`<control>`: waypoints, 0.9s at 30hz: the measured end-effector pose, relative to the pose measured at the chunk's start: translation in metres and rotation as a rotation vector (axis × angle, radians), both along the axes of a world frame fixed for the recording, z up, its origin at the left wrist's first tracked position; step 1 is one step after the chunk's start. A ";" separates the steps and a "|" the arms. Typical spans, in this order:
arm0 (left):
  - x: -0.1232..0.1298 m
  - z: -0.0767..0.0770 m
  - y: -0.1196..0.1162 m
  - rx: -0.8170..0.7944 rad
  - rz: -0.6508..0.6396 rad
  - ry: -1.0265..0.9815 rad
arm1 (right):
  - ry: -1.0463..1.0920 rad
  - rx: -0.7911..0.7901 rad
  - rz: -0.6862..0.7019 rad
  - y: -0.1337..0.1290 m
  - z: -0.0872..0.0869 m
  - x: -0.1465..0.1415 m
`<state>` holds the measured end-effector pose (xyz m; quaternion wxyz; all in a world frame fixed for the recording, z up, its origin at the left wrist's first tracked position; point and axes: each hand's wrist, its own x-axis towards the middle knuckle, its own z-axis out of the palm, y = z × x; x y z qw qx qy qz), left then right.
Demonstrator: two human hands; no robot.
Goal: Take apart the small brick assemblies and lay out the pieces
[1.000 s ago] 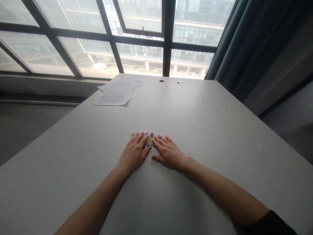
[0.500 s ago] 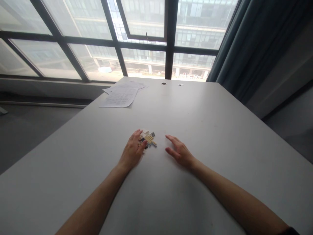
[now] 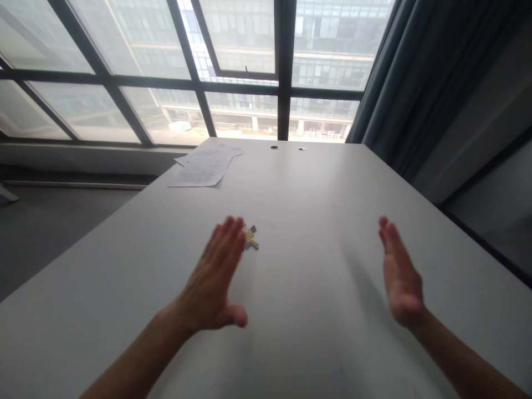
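Observation:
A small heap of yellow, grey and white toy bricks (image 3: 250,238) lies on the white table (image 3: 299,205), partly hidden behind my left hand (image 3: 216,277). That hand is raised above the table, fingers stretched forward and thumb apart, with nothing in it. Well to the right of the bricks, my right hand (image 3: 399,271) is held up on its edge with fingers extended, also holding nothing. Its shadow falls on the tabletop.
Printed paper sheets (image 3: 203,166) lie at the table's far left. Two round holes (image 3: 274,147) sit near the far edge. Beyond stand a large window (image 3: 245,111) and, at the right, a dark curtain (image 3: 399,83).
My left hand has lifted off the bricks and come closer to the camera. My right hand has moved far to the right and risen. The view has shifted slightly.

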<state>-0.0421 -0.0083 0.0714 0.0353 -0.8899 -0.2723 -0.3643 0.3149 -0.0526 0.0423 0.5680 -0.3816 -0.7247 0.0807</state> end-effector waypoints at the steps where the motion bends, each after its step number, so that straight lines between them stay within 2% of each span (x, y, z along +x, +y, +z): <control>1: 0.008 -0.002 -0.009 -0.048 -0.049 0.147 | -0.259 -0.023 0.076 -0.008 -0.002 -0.004; 3: 0.020 -0.017 -0.020 -0.183 -0.112 0.397 | -0.675 -0.098 0.240 -0.018 -0.012 -0.014; 6: 0.027 -0.046 -0.024 -0.388 -0.170 0.570 | -0.946 -0.307 0.401 -0.022 -0.029 -0.024; 8: 0.026 -0.058 -0.023 -0.485 -0.180 0.589 | -0.961 -0.410 0.427 -0.021 -0.036 -0.026; 11: 0.023 -0.061 -0.022 -0.561 -0.171 0.592 | -0.909 -0.465 0.421 -0.019 -0.036 -0.026; 15: 0.024 -0.059 -0.025 -0.580 -0.165 0.595 | -0.892 -0.444 0.416 -0.020 -0.034 -0.026; 18: 0.023 -0.061 -0.025 -0.546 -0.144 0.548 | -0.841 -0.378 0.364 -0.023 -0.039 -0.026; 21: 0.013 -0.064 -0.012 -0.444 -0.026 0.391 | -0.709 -0.325 0.259 -0.026 -0.048 -0.027; 24: -0.008 -0.069 0.021 -0.320 0.236 0.144 | -0.617 -0.307 0.203 -0.027 -0.055 -0.030; 27: -0.029 -0.078 0.064 -0.329 0.506 0.028 | -0.611 -0.325 0.175 -0.026 -0.055 -0.037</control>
